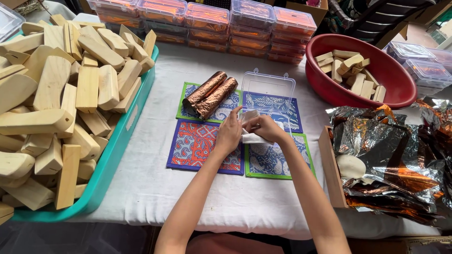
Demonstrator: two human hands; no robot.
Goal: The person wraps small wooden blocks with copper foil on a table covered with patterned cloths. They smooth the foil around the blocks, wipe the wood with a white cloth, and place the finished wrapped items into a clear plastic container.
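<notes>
Table centre: left hand [229, 134] and right hand [266, 128], fingers closed on a folded white sheet [253, 137], over patterned mats [195, 143]. Beyond: two copper foil rolls [210, 94], open clear box [267, 89]. Left edge: teal tray [120, 143] of wooden blocks [56, 99]; far right corner: red basin [391, 70].

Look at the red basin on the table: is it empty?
No. The red basin holds a pile of pale wooden blocks at its left side.
</notes>
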